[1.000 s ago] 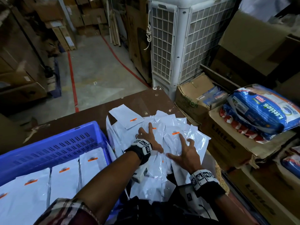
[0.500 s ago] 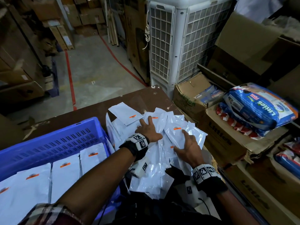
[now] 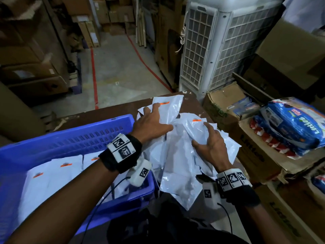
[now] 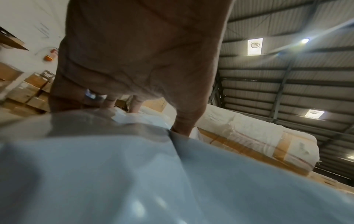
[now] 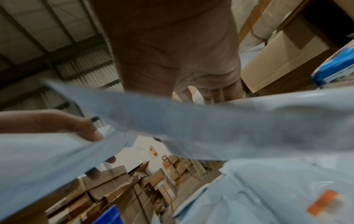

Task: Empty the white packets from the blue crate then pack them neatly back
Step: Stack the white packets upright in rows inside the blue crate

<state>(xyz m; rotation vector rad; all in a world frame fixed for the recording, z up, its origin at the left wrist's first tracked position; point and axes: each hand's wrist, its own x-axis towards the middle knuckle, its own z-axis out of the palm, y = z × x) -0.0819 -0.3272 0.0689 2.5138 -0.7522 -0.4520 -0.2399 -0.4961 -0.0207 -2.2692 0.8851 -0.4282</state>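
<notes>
The blue crate (image 3: 70,131) stands at the left on the brown table, with a row of white packets (image 3: 52,173) standing in it. To its right lies a loose pile of white packets (image 3: 179,173). My left hand (image 3: 151,124) is on the pile's far left side and pinches a packet (image 5: 47,151), thumb (image 5: 90,133) on top and fingers beneath. My right hand (image 3: 211,143) sits on the right of the pile, its fingers curled over an orange-labelled packet (image 3: 193,127). That packet (image 5: 210,128) runs just under the right palm (image 5: 172,53).
A white air cooler (image 3: 219,41) stands past the table's far right corner. Open cardboard boxes (image 3: 255,155) with blue diaper packs (image 3: 295,125) crowd the right side. Bare brown table (image 3: 109,111) shows behind the crate. Beyond it is concrete floor with red lines.
My left hand has reached further out and taken hold of a packet at the pile's far left. The right hand stays on the pile's right side, and the packets are bunched closer together.
</notes>
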